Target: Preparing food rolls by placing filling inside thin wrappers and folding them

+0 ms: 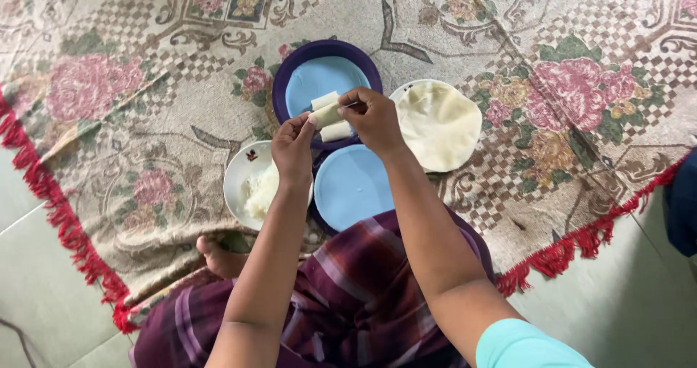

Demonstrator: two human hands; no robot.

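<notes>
Pinching a rolled wrapper (327, 114) in left hand (292, 150) and right hand (374, 117); two rolls (330, 115) done at twelve, flat wrappers (439, 125) waiting at two.

No packages, labels, signs or screens are seen anywhere around either hand (only dishes, food and a patterned rug are laid out there).
</notes>
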